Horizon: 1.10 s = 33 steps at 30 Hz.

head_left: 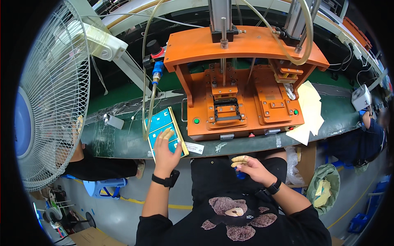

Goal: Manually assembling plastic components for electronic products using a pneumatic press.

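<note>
My left hand [167,152] rests over a blue sheet [159,120] in a shallow yellow-edged tray, left of the orange press [201,123]. Its fingers are stretched out with the thumb apart, and yellowish covers sit on some fingertips. Small pale pieces lie on the sheet; whether the fingertips touch one is unclear. In front of my lap, my right hand [253,169] is curled around a small blue object [241,175], mostly hidden by the fingers. A black rectangular frame [227,118] sits in the left fixture of the press.
Yellowish paper sheets [309,110] lie right of the press. A white label [194,147] is beside the tray. A large fan [53,94] stands at left, with an air hose [144,82] nearby. A green-lined bin [323,186] stands at lower right. Another person [357,137] is at far right.
</note>
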Each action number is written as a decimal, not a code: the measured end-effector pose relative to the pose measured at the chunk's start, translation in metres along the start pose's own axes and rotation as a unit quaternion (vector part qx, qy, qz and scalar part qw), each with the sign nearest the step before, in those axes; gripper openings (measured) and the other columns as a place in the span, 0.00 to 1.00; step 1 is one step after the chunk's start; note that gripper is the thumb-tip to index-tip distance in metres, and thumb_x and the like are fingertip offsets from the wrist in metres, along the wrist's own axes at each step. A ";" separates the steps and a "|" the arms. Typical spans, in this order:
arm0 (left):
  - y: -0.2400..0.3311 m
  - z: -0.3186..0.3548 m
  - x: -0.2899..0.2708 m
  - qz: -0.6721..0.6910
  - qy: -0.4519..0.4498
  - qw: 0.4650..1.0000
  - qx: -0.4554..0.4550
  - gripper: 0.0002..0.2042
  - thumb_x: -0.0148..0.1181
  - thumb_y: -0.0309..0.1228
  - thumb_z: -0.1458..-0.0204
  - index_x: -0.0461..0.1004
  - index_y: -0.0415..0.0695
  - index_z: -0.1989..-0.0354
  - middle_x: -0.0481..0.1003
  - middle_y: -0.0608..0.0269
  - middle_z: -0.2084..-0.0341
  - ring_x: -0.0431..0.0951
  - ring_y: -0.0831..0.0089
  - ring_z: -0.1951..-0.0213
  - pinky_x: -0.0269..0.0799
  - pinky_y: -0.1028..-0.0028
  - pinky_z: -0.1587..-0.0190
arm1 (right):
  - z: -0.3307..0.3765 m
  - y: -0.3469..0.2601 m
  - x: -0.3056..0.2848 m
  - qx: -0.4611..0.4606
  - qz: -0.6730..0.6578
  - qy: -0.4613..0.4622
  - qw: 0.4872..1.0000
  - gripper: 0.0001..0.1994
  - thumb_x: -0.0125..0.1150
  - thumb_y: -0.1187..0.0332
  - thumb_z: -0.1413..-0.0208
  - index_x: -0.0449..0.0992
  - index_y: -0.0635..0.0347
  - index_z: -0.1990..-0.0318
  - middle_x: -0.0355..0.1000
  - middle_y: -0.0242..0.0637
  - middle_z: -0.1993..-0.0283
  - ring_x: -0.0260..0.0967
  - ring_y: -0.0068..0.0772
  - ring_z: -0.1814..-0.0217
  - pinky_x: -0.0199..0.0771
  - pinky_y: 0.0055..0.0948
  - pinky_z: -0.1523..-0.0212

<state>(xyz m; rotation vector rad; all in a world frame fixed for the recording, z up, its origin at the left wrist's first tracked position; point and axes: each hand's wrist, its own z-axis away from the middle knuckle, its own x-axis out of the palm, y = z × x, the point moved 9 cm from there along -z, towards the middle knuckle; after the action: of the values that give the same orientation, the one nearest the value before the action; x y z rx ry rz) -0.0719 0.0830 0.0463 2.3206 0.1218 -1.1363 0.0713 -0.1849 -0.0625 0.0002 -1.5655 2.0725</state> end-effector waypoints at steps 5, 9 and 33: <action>-0.010 0.042 0.013 -0.132 -0.065 0.982 -0.121 0.31 0.66 0.46 0.55 0.72 0.39 0.45 0.66 0.45 0.40 0.56 0.41 0.34 0.47 0.44 0.34 | -0.022 0.007 0.019 0.005 0.006 -0.037 0.999 0.17 0.58 0.70 0.37 0.70 0.64 0.42 0.75 0.35 0.49 0.71 0.22 0.48 0.70 0.24 0.44; -0.012 0.052 0.019 -0.125 -0.071 0.979 -0.147 0.31 0.66 0.46 0.54 0.72 0.36 0.45 0.64 0.43 0.38 0.55 0.41 0.33 0.46 0.45 0.33 | -0.044 0.012 0.042 0.011 0.025 -0.076 0.997 0.17 0.59 0.69 0.37 0.70 0.65 0.43 0.74 0.34 0.50 0.71 0.19 0.48 0.70 0.21 0.44; -0.104 0.031 -0.177 -0.070 0.114 0.972 -0.192 0.14 0.64 0.27 0.46 0.75 0.32 0.53 0.78 0.50 0.56 0.77 0.60 0.52 0.68 0.67 0.44 | -0.077 -0.069 0.167 -0.352 0.548 -0.180 0.737 0.28 0.65 0.60 0.48 0.68 0.60 0.40 0.64 0.52 0.38 0.73 0.52 0.49 0.73 0.46 0.50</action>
<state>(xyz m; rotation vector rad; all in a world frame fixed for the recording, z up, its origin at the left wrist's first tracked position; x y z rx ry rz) -0.2392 0.1824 0.1190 2.1051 0.5487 -0.8161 -0.0189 -0.0347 0.0256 -1.1060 -3.0108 2.0534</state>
